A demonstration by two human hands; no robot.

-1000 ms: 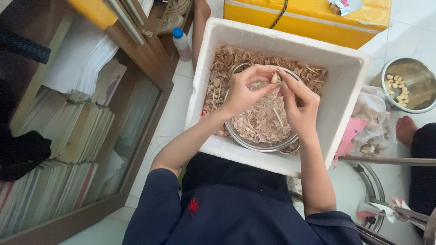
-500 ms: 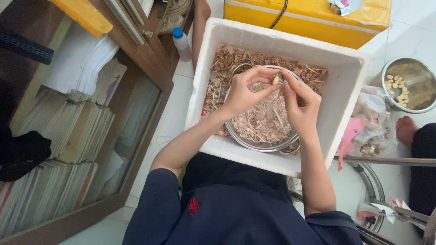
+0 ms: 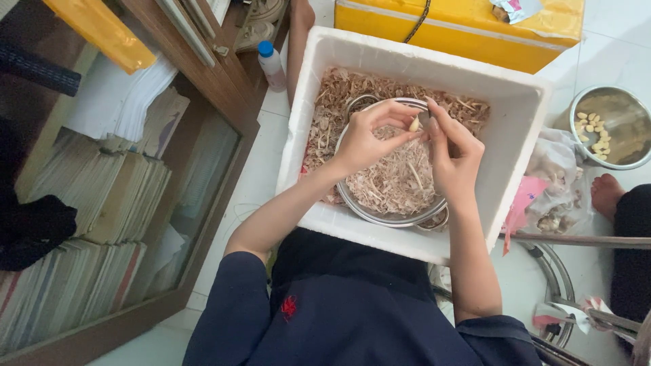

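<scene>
Both hands meet over a steel bowl (image 3: 380, 210) of dry peelings inside a white foam box (image 3: 522, 129). The left hand (image 3: 363, 139) has its fingers pinched on a pale garlic clove (image 3: 414, 124). The right hand (image 3: 456, 159) touches it too, fingers seemingly closed on it.

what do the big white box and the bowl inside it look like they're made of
White box: probably foam, judging by its thick, matte, slightly grainy walls. Bowl: apparently polished metal, likely steel, with a thin shiny reflective rim. Both hands hold a pale clove above it.
</scene>
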